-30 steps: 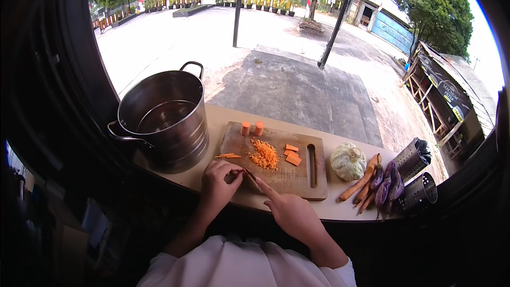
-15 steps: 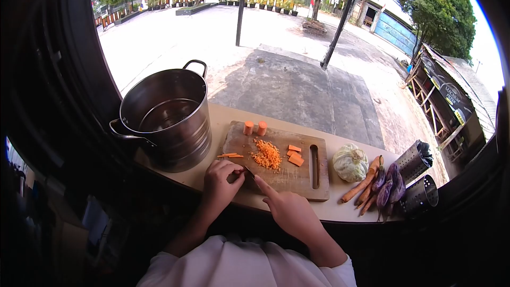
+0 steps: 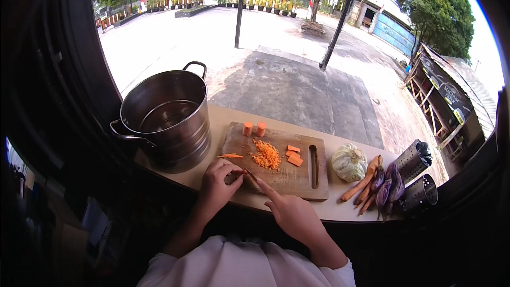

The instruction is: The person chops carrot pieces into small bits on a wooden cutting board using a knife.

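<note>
On the wooden cutting board (image 3: 287,183), my right hand (image 3: 287,210) is closed round a small knife (image 3: 251,175), its index finger stretched along the blade. My left hand (image 3: 219,180) pinches something small, perhaps a carrot piece, beside the knife tip at the board's front left; its fingers mostly hide it. Thin carrot sticks (image 3: 230,155) lie just behind my left hand. A pile of diced carrot (image 3: 265,155) is in the middle of the board, with flat carrot slices (image 3: 294,158) to its right. Two upright carrot chunks (image 3: 261,129) stand at the back edge.
A large metal pot (image 3: 180,138) stands left of the board. To the right are a cabbage (image 3: 349,162), whole carrots (image 3: 362,183), purple eggplants (image 3: 391,186) and two perforated metal holders (image 3: 419,194). Beyond the counter (image 3: 329,210) lies an outdoor yard.
The camera view has shifted slightly. Both hands stay at the same place on the board, with only slight movement of the fingers and knife.
</note>
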Motion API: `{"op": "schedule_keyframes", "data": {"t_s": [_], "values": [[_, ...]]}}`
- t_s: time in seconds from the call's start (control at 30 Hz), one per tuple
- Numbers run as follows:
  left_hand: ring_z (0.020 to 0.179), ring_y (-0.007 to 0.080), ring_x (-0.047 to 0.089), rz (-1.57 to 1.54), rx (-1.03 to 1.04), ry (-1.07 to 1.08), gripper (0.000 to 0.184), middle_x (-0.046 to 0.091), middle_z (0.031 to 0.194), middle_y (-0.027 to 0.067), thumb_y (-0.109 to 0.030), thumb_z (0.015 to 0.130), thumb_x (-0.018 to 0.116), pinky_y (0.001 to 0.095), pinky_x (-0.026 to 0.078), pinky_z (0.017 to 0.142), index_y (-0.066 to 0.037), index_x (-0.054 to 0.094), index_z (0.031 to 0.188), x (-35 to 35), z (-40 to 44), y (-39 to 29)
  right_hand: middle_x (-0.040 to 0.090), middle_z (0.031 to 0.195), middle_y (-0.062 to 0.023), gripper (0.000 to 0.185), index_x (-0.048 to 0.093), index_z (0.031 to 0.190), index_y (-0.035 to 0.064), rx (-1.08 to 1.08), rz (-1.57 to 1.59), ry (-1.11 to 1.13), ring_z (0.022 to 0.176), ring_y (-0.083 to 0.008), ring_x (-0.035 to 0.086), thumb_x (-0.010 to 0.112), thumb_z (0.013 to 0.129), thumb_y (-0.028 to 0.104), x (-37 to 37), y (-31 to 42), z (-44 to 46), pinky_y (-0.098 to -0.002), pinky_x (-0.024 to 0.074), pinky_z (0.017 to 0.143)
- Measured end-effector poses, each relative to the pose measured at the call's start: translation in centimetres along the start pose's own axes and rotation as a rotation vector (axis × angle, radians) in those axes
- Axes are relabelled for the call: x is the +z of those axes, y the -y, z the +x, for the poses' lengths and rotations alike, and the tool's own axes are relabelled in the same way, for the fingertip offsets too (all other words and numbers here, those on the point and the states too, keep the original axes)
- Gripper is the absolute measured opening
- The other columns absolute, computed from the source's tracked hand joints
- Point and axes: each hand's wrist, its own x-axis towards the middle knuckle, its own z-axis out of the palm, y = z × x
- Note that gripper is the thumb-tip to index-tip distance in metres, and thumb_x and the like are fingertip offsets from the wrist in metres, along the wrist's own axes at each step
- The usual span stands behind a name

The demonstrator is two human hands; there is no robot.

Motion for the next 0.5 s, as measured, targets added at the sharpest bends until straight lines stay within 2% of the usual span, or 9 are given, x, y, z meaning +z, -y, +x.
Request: {"op": "schedule_keyframes", "data": {"t_s": [0.2,0.3,0.5], "values": [[0.089,0.03,0.067,0.023,0.008,-0.024,0.014,0.066,0.091,0.0103,-0.003,0.077,0.079,0.0404,0.054,0.08,-0.004,0.073,0.089,0.2,-0.1,0.0,0.066,0.074,-0.0169,0.064,0.026,0.164,0.0175,-0.018,-0.02,-0.006,0.065,-0.0348,0.068,0.051,0.106,0.022,0.4,0.0,0.4,-0.0484,0.0545,0.062],[0.089,0.0303,0.066,0.03,0.005,-0.014,0.014,0.066,0.091,0.0104,-0.003,0.077,0.079,0.0409,0.054,0.08,-0.004,0.072,0.089,0.1,0.0,-0.1,0.067,0.078,-0.0234,0.065,0.026,0.164,0.0252,0.037,0.013,0.021,0.073,-0.0427,0.068,0.053,0.105,0.023,0.6,0.2,1.1,-0.0529,0.0518,0.069],[0.088,0.0307,0.066,0.045,0.039,-0.036,0.015,0.066,0.091,0.0103,-0.004,0.078,0.08,0.0415,0.053,0.08,-0.004,0.071,0.09,0.2,-0.2,0.2,0.067,0.076,-0.0226,0.064,0.028,0.164,0.0254,0.018,0.07,-0.063,0.071,-0.0427,0.067,0.053,0.105,0.023,0.9,-0.3,1.4,-0.053,0.0517,0.068]]}}
